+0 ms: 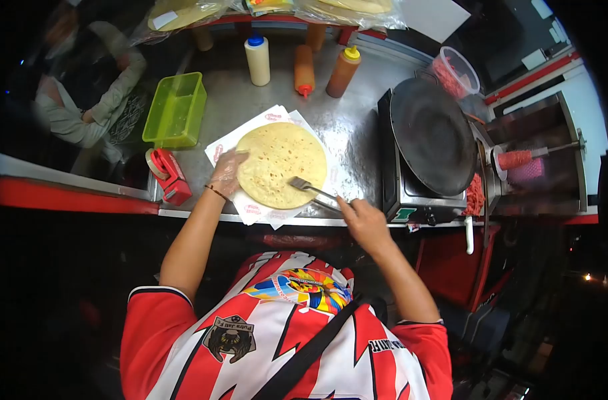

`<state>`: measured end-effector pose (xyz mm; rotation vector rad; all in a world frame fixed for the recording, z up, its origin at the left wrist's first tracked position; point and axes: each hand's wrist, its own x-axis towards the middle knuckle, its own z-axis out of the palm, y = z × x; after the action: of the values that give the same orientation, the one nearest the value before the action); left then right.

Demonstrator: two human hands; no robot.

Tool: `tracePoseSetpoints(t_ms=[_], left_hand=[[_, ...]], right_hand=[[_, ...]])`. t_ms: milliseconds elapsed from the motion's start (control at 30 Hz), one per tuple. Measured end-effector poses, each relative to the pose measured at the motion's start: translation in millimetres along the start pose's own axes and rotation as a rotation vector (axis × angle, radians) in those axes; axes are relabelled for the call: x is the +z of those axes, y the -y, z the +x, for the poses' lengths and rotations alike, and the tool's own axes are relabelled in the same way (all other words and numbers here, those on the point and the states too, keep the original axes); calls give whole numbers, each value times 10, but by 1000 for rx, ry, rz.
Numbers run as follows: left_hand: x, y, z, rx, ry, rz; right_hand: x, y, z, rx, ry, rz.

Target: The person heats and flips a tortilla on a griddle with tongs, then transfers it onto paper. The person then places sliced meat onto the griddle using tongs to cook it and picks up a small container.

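Observation:
A round, pale flatbread (284, 160) with brown spots lies on white printed wrapping paper (274, 119) on the steel counter. My left hand (229, 172), in a thin clear plastic glove, grips the bread's left edge; some of its fingers are hidden. In my right hand (365, 225) is a pair of metal tongs (323, 193), the fingers closed around the handle. The tongs' flat tip rests against the lower right part of the bread's upper face.
Right of the paper, a black pan (434, 137) sits tilted on a stove (417, 203). Sauce bottles (257, 61) stand behind; a green tub (175, 110) and red tape dispenser (169, 177) are left. A knife (469, 235) juts past the counter edge beside shredded meat (475, 195).

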<state>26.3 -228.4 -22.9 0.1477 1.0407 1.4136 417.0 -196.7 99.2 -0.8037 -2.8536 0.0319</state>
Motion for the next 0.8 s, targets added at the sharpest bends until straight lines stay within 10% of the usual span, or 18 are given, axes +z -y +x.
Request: tracePoseSetpoints(t_ms=[133, 233, 333, 400, 533, 800], left_hand=[[-225, -45, 143, 313, -64, 786], [95, -133, -263, 1141, -390, 1788], [258, -41, -520, 850, -112, 2102], [-69, 110, -301, 1140, -69, 1994], [89, -16, -454, 691, -78, 2059], [-258, 94, -125, 698, -318, 669]], right_hand=[[-560, -256, -298, 94, 98, -4], [-870, -368, -533, 272, 67, 94], [-1127, -527, -721, 396, -90, 255], [-1469, -652, -852, 521, -132, 287], [-1978, -1133, -1258, 712, -362, 188], [-2174, -2634, -2779, 1038, -199, -104]])
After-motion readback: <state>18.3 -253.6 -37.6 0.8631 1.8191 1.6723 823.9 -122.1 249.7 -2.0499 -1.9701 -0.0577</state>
